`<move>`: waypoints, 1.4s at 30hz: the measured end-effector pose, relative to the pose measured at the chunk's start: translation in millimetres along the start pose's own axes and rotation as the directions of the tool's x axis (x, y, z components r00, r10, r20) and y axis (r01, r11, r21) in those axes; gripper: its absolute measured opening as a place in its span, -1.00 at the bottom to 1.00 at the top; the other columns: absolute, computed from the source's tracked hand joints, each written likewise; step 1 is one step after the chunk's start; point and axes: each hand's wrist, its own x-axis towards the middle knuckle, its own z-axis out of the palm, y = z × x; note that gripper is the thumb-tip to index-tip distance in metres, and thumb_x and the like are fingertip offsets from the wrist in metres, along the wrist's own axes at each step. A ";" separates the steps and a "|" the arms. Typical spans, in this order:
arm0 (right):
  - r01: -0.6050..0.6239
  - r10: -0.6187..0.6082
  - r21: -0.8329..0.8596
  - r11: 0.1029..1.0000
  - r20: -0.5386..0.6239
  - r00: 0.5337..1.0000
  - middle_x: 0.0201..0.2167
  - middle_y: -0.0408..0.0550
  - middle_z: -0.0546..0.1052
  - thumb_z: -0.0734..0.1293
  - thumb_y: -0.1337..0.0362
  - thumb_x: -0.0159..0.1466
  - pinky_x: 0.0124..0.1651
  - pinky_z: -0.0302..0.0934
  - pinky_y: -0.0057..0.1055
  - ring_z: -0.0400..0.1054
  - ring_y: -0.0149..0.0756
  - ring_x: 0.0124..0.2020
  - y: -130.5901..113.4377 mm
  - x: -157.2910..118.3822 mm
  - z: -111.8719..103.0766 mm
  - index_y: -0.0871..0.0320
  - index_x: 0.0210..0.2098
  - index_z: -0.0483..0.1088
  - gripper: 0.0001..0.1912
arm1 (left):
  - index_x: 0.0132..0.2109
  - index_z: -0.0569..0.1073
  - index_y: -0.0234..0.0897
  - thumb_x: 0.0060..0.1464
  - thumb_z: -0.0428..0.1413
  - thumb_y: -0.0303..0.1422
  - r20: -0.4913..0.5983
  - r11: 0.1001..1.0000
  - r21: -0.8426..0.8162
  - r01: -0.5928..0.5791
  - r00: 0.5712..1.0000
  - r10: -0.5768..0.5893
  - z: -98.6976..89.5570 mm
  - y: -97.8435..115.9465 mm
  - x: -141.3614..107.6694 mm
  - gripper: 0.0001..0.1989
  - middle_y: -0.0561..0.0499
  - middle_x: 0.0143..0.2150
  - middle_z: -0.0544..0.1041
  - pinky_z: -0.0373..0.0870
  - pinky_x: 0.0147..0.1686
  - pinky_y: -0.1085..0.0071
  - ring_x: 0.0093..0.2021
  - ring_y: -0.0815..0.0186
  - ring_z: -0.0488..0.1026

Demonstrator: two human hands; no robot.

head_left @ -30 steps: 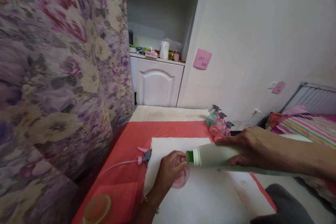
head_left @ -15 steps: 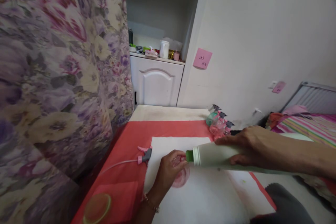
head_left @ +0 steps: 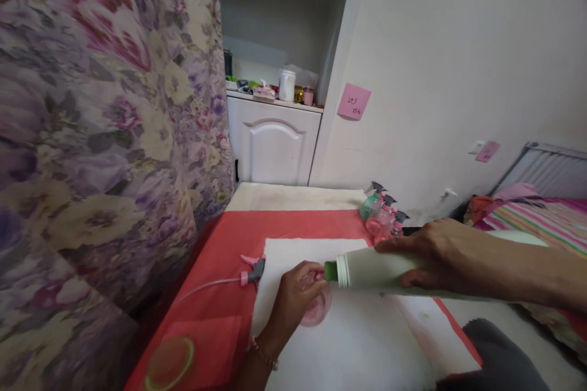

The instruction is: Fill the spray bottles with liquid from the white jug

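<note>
My left hand point(head_left: 296, 294) is closed around the neck of a clear pink bottle point(head_left: 316, 310) that stands on a white sheet point(head_left: 348, 342). From the right, my right hand point(head_left: 433, 256) grips a large pale green bottle point(head_left: 371, 270) tipped nearly level. Its green spout point(head_left: 331, 271) meets the pink bottle's mouth, close to my left fingertips. Whether liquid is running cannot be made out. Left of the sheet lies a pink and grey spray nozzle point(head_left: 253, 272) with a thin tube.
Several spray bottles point(head_left: 380, 214) stand at the table's back right. A yellow-green ring-shaped object point(head_left: 188, 357) lies on the red cloth point(head_left: 206, 311) at the front left. A floral curtain point(head_left: 105, 134) hangs at left; a white cabinet point(head_left: 275, 137) is behind the table.
</note>
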 end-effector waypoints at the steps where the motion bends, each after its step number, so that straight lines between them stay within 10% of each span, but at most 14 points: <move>1: 0.004 -0.004 0.001 1.000 -0.006 1.000 -0.50 -0.16 0.58 0.32 0.06 0.27 -0.52 0.04 -0.49 0.38 -0.39 -0.59 0.1 0.1 0.1 -0.06 0.17 0.31 -0.52 | -0.26 0.53 -0.27 -0.05 0.17 -0.43 -0.004 1.000 0.005 -0.001 1.000 0.001 -0.1 -0.3 0.1 -0.86 0.00 -0.26 0.57 0.36 -0.15 0.43 -0.19 0.26 0.50; 42: 0.051 -0.051 0.004 0.999 -0.048 0.998 -0.43 -0.16 0.61 0.34 0.09 0.25 -0.48 0.08 -0.47 0.42 -0.37 -0.56 -0.5 2.1 -1.0 -0.04 0.15 0.33 -0.53 | -0.24 0.54 -0.28 -0.05 0.18 -0.39 0.002 1.000 0.015 -0.004 1.000 0.004 -0.3 1.6 0.1 -0.84 -0.04 -0.24 0.58 0.39 -0.13 0.39 -0.17 0.22 0.50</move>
